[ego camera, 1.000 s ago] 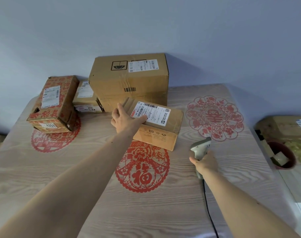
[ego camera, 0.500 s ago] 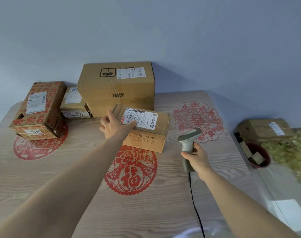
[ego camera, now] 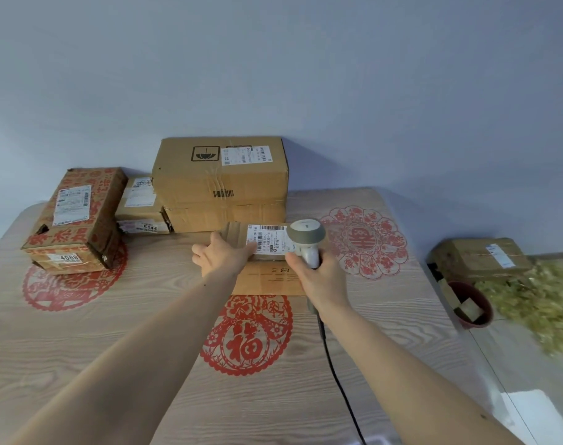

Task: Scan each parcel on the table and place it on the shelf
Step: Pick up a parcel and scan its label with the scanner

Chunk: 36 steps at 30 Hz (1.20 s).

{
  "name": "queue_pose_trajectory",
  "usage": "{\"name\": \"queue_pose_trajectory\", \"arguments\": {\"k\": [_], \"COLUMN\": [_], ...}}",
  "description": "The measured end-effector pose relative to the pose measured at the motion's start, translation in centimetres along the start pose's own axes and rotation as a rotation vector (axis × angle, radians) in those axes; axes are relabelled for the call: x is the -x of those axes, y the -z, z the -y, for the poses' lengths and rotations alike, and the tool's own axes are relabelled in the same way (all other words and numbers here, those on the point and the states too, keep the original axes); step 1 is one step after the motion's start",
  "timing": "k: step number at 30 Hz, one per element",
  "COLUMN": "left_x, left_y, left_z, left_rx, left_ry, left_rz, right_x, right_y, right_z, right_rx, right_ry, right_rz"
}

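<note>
Light is soft, dim and bluish, with no glare. The boxes [ego camera: 220, 183] cast faint shadows on the wall [ego camera: 273, 75] behind them. Focus is sharp around the scanner [ego camera: 306, 239] and label [ego camera: 267, 239]. Well to the right of the grip, the yellow-green mass [ego camera: 537, 303] is smeared by motion blur. Wide-angle distortion bends the table [ego camera: 81, 332] edges.

We see small parcel-handling room. Labelled cardboard parcels [ego camera: 220, 184] stacked at 12 o'clock on wood-grain table [ego camera: 81, 342] bearing red paper-cut designs; corded barcode scanner [ego camera: 307, 240] over one label; plain blue-grey wall [ego camera: 273, 75] behind; another parcel [ego camera: 479, 256] at 3 o'clock.
</note>
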<state>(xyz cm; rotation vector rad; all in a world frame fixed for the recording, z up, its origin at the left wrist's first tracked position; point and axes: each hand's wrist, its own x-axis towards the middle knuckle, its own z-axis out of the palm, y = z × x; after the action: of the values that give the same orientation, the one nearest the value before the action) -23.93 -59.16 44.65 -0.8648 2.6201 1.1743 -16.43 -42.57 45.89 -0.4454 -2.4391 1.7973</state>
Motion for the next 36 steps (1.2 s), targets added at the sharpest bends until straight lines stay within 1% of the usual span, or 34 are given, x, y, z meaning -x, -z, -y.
{"name": "queue_pose_trajectory", "arguments": {"k": [4,8,12,26,31,36], "left_x": [-1.4,-1.4,-1.4,-1.8,-1.7,-1.6], "left_y": [0.2,0.4,0.4,0.1,0.2,0.2], "left_z": [1.4,2.0,2.3,2.3,2.1,1.9], "left_rx": [0.087,0.116,0.14,0.114,0.111,0.134], "left_ry": [-0.059,-0.091,-0.078,-0.081,-0.067,-0.07], "left_rz": [-0.009,0.001,0.013,0.016,0.02,0.019], "right_x": [0.9,1.4,1.5,1.3,1.4,0.9], "right_y": [-2.6,-4.2,-4.7,-5.0,-4.8,-4.1], "right_z": [0.0,-0.5,-0.8,-0.6,-0.3,-0.1], "right_rx": [-0.101,-0.163,-0.175,-0.127,-0.134,-0.121], "right_ry": [-0.079,-0.134,-0.137,-0.14,-0.093,-0.067], "right_rz": [0.05,0.027,0.021,-0.001,-0.002,-0.041]}}
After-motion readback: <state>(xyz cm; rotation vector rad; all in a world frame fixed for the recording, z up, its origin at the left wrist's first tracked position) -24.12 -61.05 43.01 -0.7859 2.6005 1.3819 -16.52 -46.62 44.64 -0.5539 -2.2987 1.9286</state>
